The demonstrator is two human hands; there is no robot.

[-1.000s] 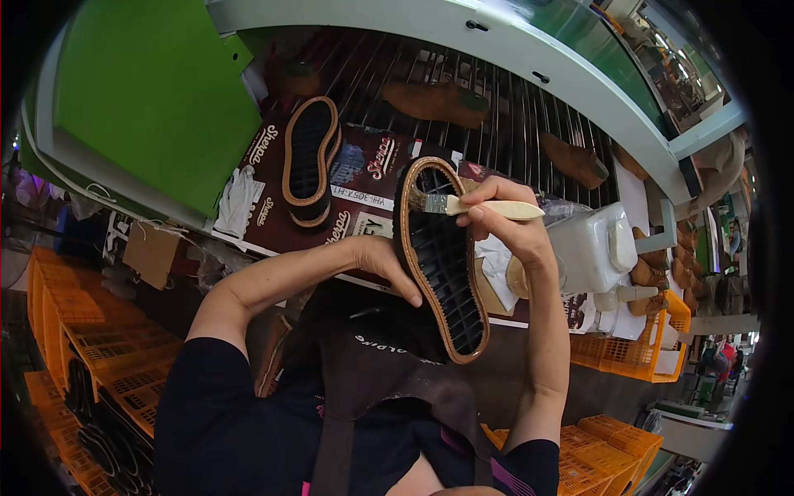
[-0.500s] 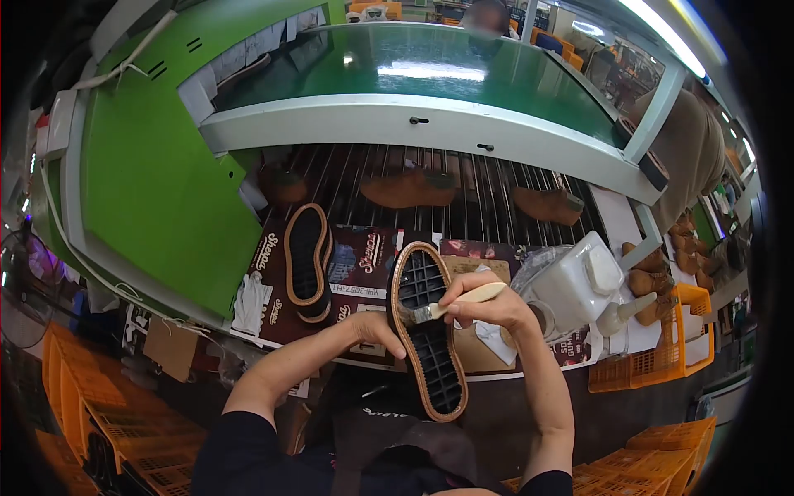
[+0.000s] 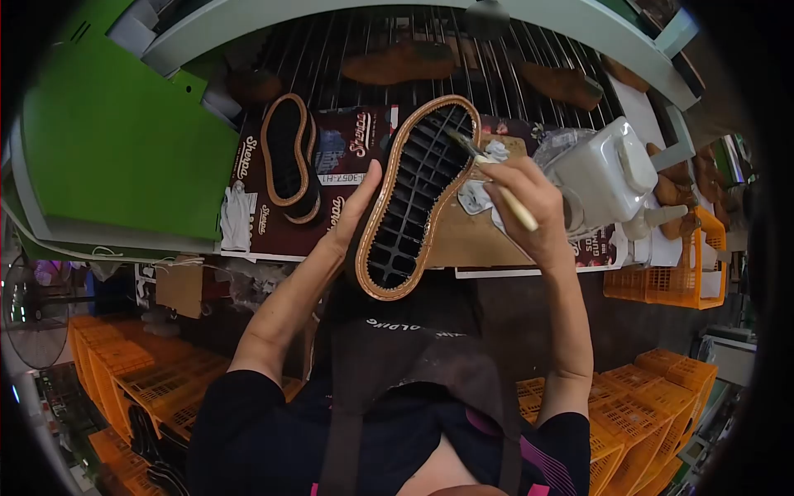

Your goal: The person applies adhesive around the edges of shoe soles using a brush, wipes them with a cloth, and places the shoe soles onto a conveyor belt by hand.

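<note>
A shoe sole (image 3: 407, 198) with a black gridded inside and a tan stitched rim is tilted up in front of me. My left hand (image 3: 361, 202) grips it at its left side, thumb up along the edge and the other fingers hidden beneath. In my right hand (image 3: 533, 198) is a paintbrush (image 3: 519, 208) with a pale handle. Its bristles reach into the sole's wide upper end, near the right rim. A second, similar sole (image 3: 287, 153) lies on the printed cardboard (image 3: 331, 198) to the left.
Brown shoe uppers (image 3: 397, 64) lie on the roller rack (image 3: 488, 37) behind. A white plastic container (image 3: 591, 178) stands at right, near an orange basket (image 3: 662, 285). White gloves (image 3: 238, 217) lie at the left edge; a green machine panel (image 3: 107, 140) borders that side.
The view has tipped downward. The sole has turned so its upper end leans right, and the brush has gone from its middle left edge to the upper right end.
</note>
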